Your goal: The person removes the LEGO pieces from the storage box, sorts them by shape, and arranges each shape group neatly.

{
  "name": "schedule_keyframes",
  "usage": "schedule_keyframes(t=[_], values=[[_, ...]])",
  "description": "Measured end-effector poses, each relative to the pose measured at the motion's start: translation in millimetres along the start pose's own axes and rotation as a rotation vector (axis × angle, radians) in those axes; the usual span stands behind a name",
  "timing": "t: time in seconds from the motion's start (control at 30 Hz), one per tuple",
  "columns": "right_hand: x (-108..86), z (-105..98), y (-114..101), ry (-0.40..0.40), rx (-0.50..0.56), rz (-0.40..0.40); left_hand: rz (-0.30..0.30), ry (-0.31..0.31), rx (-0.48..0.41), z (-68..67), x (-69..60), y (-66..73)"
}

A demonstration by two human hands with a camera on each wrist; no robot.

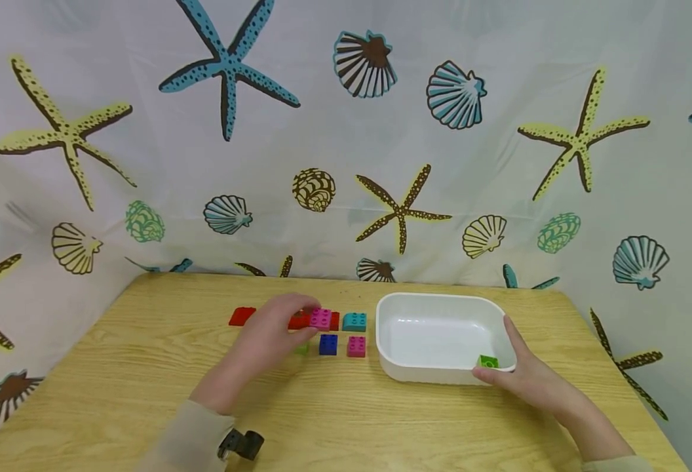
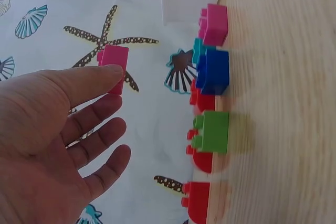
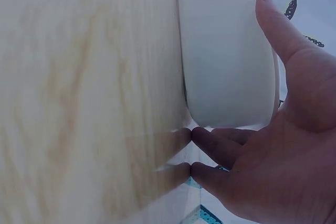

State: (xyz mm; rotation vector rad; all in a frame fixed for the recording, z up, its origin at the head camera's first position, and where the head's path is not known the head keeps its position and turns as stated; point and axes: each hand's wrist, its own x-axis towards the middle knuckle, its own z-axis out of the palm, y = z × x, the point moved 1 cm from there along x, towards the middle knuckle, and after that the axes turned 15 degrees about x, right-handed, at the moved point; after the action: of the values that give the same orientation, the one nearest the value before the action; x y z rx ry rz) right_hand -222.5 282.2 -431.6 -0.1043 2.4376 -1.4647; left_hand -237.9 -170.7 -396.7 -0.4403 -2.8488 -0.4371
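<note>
My left hand [image 1: 268, 333] pinches a pink toy brick [image 1: 320, 319] between thumb and fingers, lifted above the table; in the left wrist view the same pink brick [image 2: 116, 56] shows at the thumb tip. Below and beside it stand a blue brick [image 1: 328, 345], a second pink brick [image 1: 356, 346], a teal brick [image 1: 355, 321] and a light green brick [image 2: 214, 132]. Red bricks [image 1: 242, 316] are partly hidden behind the left hand. My right hand [image 1: 537, 387] grips the right end of a white plastic bin [image 1: 428, 375], its thumb on the near rim. A green brick [image 1: 488, 361] lies inside the bin's near right corner.
The wooden table [image 1: 334, 426] runs back to a white curtain [image 1: 334, 144] printed with starfish and shells. A dark strapped device [image 1: 241, 444] sits at the left wrist.
</note>
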Motion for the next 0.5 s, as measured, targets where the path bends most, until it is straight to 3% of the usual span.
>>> schedule_keyframes(t=[0.5], values=[[0.4,-0.4,2.1,0.000,-0.004,-0.001,-0.023,-0.032,0.019,-1.8,-14.5,-54.3]])
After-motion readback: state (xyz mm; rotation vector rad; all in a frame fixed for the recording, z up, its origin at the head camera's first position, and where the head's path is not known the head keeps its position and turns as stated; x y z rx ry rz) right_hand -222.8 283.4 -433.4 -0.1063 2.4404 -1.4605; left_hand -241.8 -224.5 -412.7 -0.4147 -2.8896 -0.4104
